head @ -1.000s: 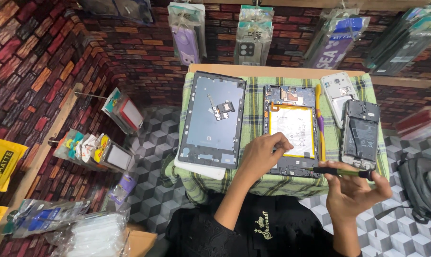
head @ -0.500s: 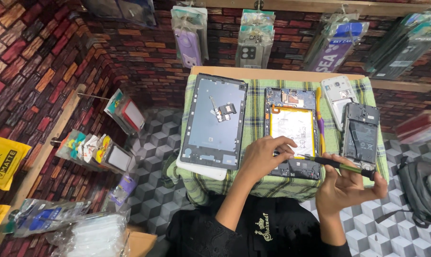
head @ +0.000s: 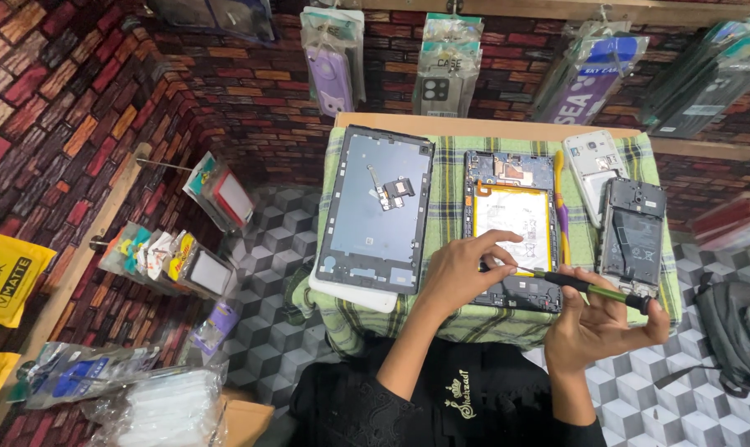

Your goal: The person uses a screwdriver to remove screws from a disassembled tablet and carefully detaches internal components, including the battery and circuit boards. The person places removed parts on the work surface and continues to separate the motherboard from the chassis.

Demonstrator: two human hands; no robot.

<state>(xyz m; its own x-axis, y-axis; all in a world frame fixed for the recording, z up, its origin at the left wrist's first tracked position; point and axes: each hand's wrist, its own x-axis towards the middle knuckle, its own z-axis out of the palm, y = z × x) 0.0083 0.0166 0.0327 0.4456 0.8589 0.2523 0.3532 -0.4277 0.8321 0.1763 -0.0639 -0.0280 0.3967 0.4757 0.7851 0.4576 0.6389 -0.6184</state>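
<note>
My right hand (head: 600,324) grips a thin black and green screwdriver (head: 582,285) that lies almost level, its tip pointing left over the lower part of an opened tablet (head: 510,228) with a white battery. My left hand (head: 462,275) rests on the tablet's lower left edge, its thumb and forefinger pinched at the screwdriver's tip. To the left lies the tablet's removed back frame (head: 376,209), dark grey, on a white slab. All of it sits on a green checked cloth (head: 449,182).
Two opened phones lie at the right: a white one (head: 592,167) and a dark one (head: 633,236). A yellow and purple pry tool (head: 561,203) lies beside the tablet. Packaged phone cases (head: 332,58) hang on the brick wall behind. A dark bag (head: 735,331) sits at the right.
My right hand has risen and brought the screwdriver up to the tablet's lower edge. My left hand's fingers have closed around its tip. The view has shifted slightly.
</note>
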